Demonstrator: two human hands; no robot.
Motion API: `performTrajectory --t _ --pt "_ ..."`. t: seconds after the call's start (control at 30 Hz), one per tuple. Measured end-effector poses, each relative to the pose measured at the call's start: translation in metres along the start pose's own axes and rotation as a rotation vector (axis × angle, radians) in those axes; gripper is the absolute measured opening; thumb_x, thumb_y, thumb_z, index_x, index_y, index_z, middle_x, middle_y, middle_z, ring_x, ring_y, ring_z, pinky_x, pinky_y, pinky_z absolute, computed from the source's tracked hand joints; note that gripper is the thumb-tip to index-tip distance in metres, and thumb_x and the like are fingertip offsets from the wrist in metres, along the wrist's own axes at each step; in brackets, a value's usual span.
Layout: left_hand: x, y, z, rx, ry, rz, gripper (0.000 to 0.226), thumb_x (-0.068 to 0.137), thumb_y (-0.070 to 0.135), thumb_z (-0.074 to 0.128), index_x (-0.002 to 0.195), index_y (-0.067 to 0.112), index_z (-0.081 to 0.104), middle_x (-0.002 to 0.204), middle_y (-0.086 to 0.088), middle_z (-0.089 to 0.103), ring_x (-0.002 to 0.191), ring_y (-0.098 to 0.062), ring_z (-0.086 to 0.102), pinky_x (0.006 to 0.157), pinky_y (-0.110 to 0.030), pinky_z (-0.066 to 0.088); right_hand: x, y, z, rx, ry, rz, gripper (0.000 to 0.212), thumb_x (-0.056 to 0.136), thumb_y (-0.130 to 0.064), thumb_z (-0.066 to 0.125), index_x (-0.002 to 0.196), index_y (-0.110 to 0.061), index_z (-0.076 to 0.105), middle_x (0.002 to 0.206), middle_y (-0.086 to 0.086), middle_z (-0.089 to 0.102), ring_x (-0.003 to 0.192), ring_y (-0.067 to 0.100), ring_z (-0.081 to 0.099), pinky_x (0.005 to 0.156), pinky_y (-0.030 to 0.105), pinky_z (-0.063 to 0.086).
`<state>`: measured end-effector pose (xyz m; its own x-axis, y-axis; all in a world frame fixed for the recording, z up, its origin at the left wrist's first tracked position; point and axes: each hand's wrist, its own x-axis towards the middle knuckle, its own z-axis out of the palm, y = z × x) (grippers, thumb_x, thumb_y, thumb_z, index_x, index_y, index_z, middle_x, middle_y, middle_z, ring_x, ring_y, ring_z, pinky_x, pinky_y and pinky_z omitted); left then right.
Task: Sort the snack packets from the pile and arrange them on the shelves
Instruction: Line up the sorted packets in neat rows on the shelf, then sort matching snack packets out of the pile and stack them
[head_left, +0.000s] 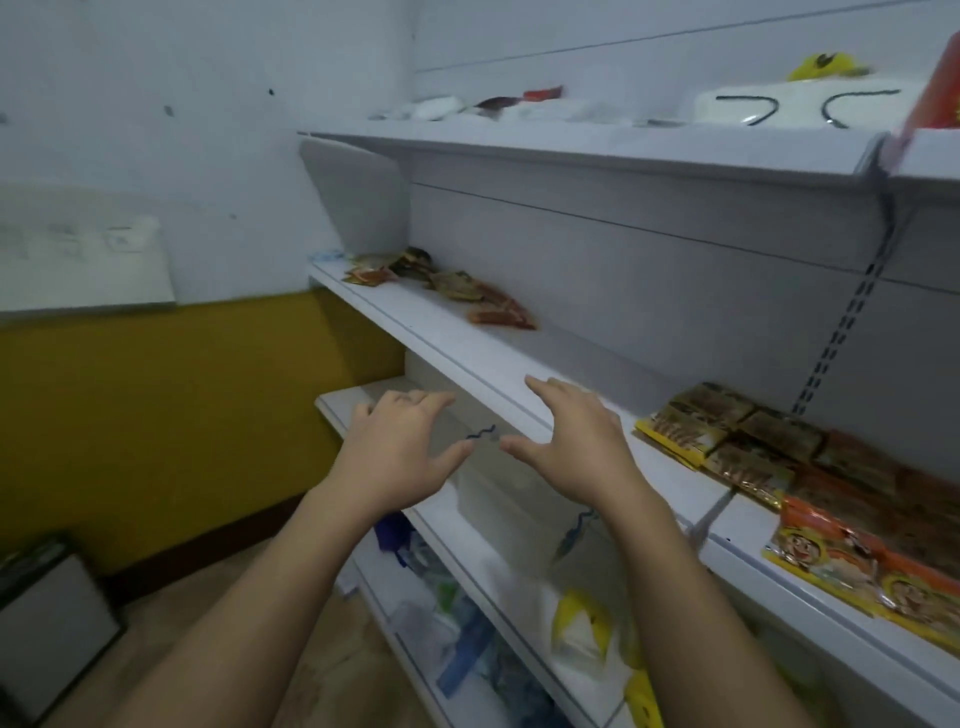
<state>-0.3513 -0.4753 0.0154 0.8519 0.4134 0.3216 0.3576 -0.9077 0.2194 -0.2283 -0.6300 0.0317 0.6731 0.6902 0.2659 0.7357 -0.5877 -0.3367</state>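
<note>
Both forearms reach forward and up toward the middle shelf (467, 353), palms down. The left hand (400, 452) and right hand (576, 441) hover side by side at its front edge, fingers spread and slightly bent, thumbs pointing at each other. Between the thumbs is a blurred blue squiggle (480, 434) on something translucent; whether either hand touches it cannot be told.

On that shelf, brown and yellow snack packets (727, 431) lie flat to the right of the hands, in rows running along the shelf's length, with orange packets (857, 561) nearer the camera. A looser cluster of brown and red packets (447, 286) lies at the far left end. A yellow packet (576, 618) lies on the lower shelf (519, 649).
</note>
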Motion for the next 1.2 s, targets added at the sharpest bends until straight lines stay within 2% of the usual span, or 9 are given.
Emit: performTrajectory --t 0.27,0.5,0.8,0.97,1.2 --pt "0.043 -0.062 0.010 0.013 -0.020 -0.057 0.065 0.094 0.063 0.042 0.151 0.032 0.031 0.153 0.004 0.039 0.140 -0.018 0.032 0.110 -0.042 0.027 0.079 -0.029 0.047 0.014 -0.035 -0.035 0.078 0.088 -0.057 0.060 0.154 -0.034 0.025 0.161 -0.003 0.025 0.147 0.019 0.020 0.118 0.041 0.017" --pt "0.136 -0.121 0.039 0.062 -0.058 -0.040 0.064 0.095 0.061 0.042 0.150 0.029 0.032 0.150 0.003 0.043 0.138 -0.019 0.035 0.106 -0.041 0.028 0.190 -0.041 0.105 0.034 -0.040 -0.030 0.077 0.089 -0.056 0.060 0.154 -0.031 0.026 0.159 -0.001 0.028 0.145 0.021 0.024 0.116 0.041 0.019" --pt "0.260 -0.178 0.073 0.116 -0.155 0.024 0.062 0.095 0.059 0.043 0.149 0.030 0.034 0.150 0.003 0.044 0.138 -0.019 0.036 0.107 -0.044 0.032 0.318 -0.018 0.154 0.051 -0.016 0.121 0.076 0.088 -0.055 0.061 0.152 -0.028 0.030 0.158 0.001 0.032 0.144 0.023 0.027 0.117 0.043 0.021" --pt "0.307 -0.184 0.088 0.085 -0.165 0.080 0.059 0.096 0.057 0.044 0.149 0.032 0.034 0.150 0.003 0.044 0.138 -0.021 0.036 0.109 -0.045 0.031 0.345 -0.002 0.156 0.043 0.026 0.175 0.074 0.087 -0.052 0.062 0.150 -0.027 0.033 0.154 -0.001 0.038 0.141 0.022 0.032 0.115 0.042 0.025" --pt "0.365 -0.184 0.119 0.008 -0.159 0.201 0.059 0.095 0.057 0.046 0.148 0.032 0.037 0.148 0.005 0.046 0.137 -0.020 0.038 0.108 -0.043 0.029 0.365 0.022 0.142 -0.096 0.019 0.332 0.069 0.088 -0.051 0.062 0.148 -0.026 0.036 0.151 0.003 0.041 0.135 0.028 0.038 0.108 0.039 0.029"
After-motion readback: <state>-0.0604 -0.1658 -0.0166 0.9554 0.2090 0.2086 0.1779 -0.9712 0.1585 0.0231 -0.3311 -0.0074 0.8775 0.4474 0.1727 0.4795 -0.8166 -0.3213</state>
